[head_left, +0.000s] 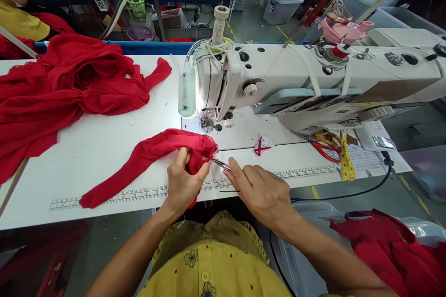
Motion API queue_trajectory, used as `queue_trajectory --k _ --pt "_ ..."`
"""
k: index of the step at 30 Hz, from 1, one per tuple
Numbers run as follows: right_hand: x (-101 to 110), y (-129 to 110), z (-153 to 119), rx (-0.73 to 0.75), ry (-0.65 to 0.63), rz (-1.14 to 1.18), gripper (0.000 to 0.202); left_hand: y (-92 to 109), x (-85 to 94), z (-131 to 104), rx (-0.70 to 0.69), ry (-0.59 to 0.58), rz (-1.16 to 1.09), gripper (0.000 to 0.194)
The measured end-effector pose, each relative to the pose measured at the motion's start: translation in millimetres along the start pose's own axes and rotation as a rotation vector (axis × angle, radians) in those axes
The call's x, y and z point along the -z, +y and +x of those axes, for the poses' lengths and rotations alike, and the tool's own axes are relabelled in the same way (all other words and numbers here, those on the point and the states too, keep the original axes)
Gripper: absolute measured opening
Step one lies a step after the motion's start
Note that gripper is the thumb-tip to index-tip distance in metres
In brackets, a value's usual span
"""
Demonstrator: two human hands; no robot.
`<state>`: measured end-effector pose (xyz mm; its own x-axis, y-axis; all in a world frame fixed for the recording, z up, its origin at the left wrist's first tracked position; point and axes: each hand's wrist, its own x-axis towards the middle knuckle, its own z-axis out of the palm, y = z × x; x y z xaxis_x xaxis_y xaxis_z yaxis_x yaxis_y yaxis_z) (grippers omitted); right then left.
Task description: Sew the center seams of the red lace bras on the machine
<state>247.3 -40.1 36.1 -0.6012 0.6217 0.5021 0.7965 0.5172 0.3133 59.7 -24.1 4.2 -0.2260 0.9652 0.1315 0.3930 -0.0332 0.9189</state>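
Note:
A strip of red fabric (149, 154) lies across the white sewing table (104, 148), its gathered, lace-edged end in front of the machine's needle area. My left hand (184, 181) pinches that end between thumb and fingers. My right hand (259, 190) grips a small metal tool (220, 164), perhaps tweezers or a seam ripper, whose tip touches the red fabric beside my left thumb. The white sewing machine (240, 74) stands just beyond both hands, with its lamp lit.
A large red garment pile (69, 83) covers the table's left side. Orange-handled scissors (325, 139) and a yellow tape measure (346, 158) lie at the right. A small patterned pincushion (264, 145) sits near the machine. More red fabric (390, 246) fills the lower right. Another person's yellow sleeve (22, 18) shows at upper left.

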Motion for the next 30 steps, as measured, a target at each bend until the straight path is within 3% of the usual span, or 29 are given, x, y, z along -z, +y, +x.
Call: queue_trajectory --k 12,30 --pt "9.3 4.4 10.5 0.139 -0.064 -0.097 0.031 1.3 -0.3 0.5 -0.028 0.012 0.041 0.033" --pt "-0.3 5.0 0.6 0.05 -0.048 -0.063 0.031 0.5 -0.6 -1.2 0.001 -0.037 0.023 0.025"
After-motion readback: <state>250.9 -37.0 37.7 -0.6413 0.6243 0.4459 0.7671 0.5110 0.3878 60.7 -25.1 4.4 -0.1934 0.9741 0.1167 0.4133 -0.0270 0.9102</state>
